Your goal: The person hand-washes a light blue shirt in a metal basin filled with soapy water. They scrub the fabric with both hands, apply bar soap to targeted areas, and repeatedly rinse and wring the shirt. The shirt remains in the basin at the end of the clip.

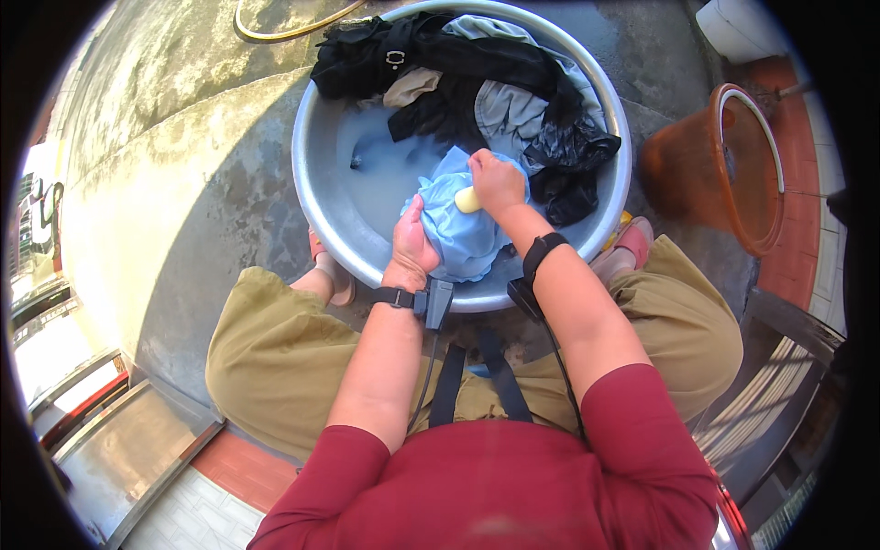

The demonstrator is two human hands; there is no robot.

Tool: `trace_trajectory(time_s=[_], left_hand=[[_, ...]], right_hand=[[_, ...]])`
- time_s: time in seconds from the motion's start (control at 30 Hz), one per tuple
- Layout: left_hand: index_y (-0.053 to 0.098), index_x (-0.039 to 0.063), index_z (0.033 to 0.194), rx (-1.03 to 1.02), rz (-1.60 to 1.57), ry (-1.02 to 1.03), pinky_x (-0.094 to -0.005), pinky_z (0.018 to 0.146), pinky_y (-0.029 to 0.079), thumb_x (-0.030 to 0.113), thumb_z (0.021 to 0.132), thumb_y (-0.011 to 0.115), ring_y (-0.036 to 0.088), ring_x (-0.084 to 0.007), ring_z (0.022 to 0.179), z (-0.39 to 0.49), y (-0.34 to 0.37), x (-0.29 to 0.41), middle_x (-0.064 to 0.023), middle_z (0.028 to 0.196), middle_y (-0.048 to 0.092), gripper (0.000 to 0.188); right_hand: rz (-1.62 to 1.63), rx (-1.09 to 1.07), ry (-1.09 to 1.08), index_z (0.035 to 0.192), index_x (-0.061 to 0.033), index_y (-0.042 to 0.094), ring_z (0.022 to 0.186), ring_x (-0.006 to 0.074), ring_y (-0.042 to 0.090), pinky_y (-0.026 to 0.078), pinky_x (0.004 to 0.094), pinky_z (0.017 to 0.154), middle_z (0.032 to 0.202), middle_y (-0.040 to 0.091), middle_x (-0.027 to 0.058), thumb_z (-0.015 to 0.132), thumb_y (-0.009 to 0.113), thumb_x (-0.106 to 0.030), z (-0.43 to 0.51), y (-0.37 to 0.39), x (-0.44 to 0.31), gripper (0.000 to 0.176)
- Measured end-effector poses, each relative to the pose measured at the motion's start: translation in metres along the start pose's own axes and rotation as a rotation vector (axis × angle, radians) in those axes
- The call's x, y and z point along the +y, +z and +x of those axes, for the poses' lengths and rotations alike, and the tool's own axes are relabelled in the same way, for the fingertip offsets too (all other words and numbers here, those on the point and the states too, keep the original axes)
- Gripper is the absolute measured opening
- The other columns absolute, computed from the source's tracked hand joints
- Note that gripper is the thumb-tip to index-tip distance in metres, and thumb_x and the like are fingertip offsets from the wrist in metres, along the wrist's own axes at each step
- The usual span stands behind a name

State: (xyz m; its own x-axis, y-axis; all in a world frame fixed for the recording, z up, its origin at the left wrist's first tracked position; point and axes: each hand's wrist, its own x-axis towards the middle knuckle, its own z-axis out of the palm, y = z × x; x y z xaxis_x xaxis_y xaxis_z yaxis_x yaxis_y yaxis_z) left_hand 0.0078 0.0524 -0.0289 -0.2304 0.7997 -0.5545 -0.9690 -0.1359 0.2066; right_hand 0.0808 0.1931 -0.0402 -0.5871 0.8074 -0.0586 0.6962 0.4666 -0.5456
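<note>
My left hand holds up the left side of a wet light-blue cloth garment, its thumb along the edge. Gripped in my right hand is a pale yellow bar, probably soap, pressed against the top of the blue fabric. Both hands are over the near part of a large round aluminium basin. Cloudy water stands in the basin. Dark clothes, one with a buckled strap, are heaped along its far and right sides with a grey garment. My left fingers are partly hidden under the cloth.
To the right an orange-brown plastic bucket leans towards a red-tiled edge. A white container stands farther back. A yellow hose lies on the concrete floor at the top left. My feet flank the basin.
</note>
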Motion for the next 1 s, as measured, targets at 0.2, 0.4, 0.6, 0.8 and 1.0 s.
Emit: trace_trajectory(time_s=[0.2, 0.4, 0.6, 0.8, 1.0], left_hand=[[0.041, -0.003, 0.127, 0.021, 0.021, -0.042, -0.0408, 0.103, 0.034, 0.032, 0.095, 0.035, 0.049, -0.0292, 0.115, -0.009, 0.005, 0.002, -0.0149, 0.127, 0.05, 0.048], [0.046, -0.003, 0.122, 0.083, 0.206, -0.044, -0.0387, 0.101, 0.037, 0.028, 0.094, 0.037, 0.053, -0.0275, 0.111, -0.016, 0.008, -0.001, -0.0146, 0.121, 0.054, 0.043], [0.051, -0.003, 0.117, 0.033, 0.173, -0.042, -0.0387, 0.101, 0.037, 0.026, 0.093, 0.036, 0.053, -0.0275, 0.11, -0.018, 0.008, 0.007, -0.0143, 0.118, 0.056, 0.041], [0.052, -0.004, 0.114, -0.023, 0.165, 0.004, -0.0371, 0.096, 0.042, 0.029, 0.092, 0.039, 0.057, -0.027, 0.105, -0.02, 0.009, 0.006, -0.0143, 0.114, 0.058, 0.042], [0.057, 0.0, 0.104, 0.033, 0.183, 0.121, -0.0349, 0.09, 0.045, 0.028, 0.09, 0.046, 0.06, -0.0238, 0.095, -0.012, 0.007, 0.004, -0.0102, 0.103, 0.062, 0.033]], right_hand=[[0.152, 0.047, 0.05, 0.087, -0.015, 0.06, 0.072, 0.0365, 0.062, 0.049, 0.0444, 0.064, 0.076, 0.065, 0.0134, 0.087, 0.052, -0.032, 0.0, 0.004, -0.009, 0.019], [-0.049, -0.002, 0.159, 0.093, -0.0156, 0.059, 0.08, 0.0335, 0.064, 0.049, 0.0434, 0.071, 0.082, 0.066, 0.0135, 0.089, 0.049, -0.033, 0.01, 0.002, 0.006, 0.02], [0.361, 0.393, 0.586, 0.1, -0.0022, 0.06, 0.095, 0.0354, 0.059, 0.046, 0.0412, 0.082, 0.099, 0.064, 0.0185, 0.089, 0.048, -0.038, 0.037, -0.013, 0.084, 0.04], [0.424, 0.234, 0.63, 0.091, -0.0023, 0.064, 0.086, 0.0278, 0.063, 0.049, 0.036, 0.075, 0.091, 0.066, 0.0155, 0.089, 0.049, -0.027, 0.036, -0.057, 0.102, 0.029], [0.959, 0.221, 0.342, 0.09, -0.0073, 0.062, 0.068, 0.0101, 0.058, 0.045, 0.0221, 0.057, 0.08, 0.064, 0.0023, 0.09, 0.051, -0.02, 0.02, -0.216, 0.037, 0.017]])
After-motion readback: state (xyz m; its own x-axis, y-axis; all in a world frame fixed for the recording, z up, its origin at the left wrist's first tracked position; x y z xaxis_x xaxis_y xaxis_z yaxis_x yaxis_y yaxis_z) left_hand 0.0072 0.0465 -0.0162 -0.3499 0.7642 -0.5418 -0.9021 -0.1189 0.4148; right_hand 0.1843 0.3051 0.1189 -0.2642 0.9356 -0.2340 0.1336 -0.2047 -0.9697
